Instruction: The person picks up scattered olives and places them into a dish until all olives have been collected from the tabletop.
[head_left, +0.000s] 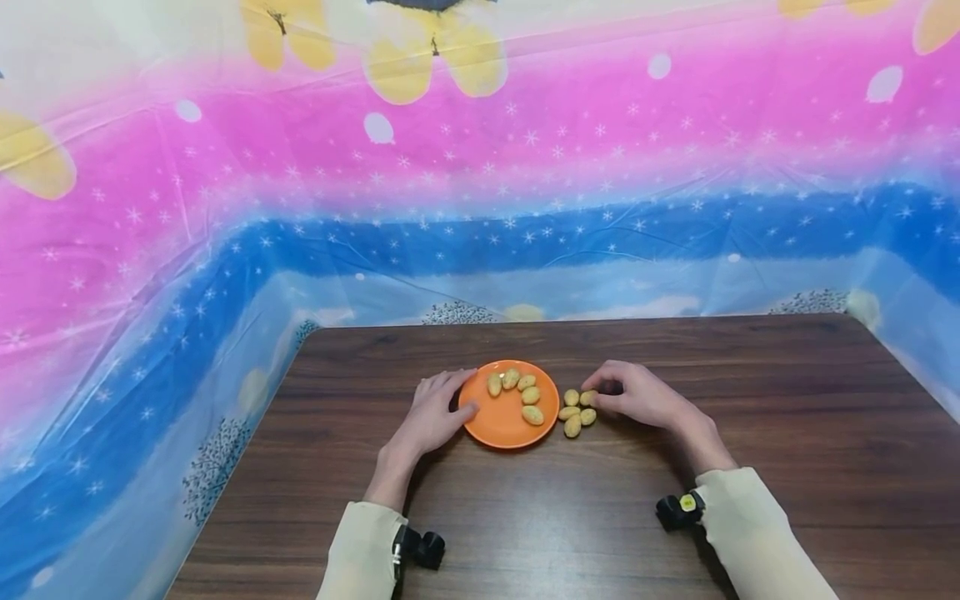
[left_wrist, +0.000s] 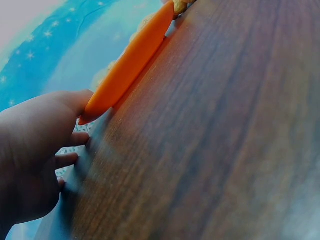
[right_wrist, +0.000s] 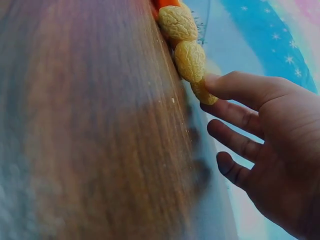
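The right hand [head_left: 641,395] clamps thumb and index finger on one wrinkled yellow piece [right_wrist: 202,94], just right of the orange plate [head_left: 498,427]. Four loose pieces [head_left: 573,427] cluster with it beside the plate's right rim. The left hand [head_left: 437,417], fingers and thumb spread apart, touches the plate's left rim. The plate contains five more pieces [head_left: 531,395], curving along its far and right side. Beneath the plate is one brown table [head_left: 525,533]; beyond it hangs a patterned cloth [head_left: 480,167].
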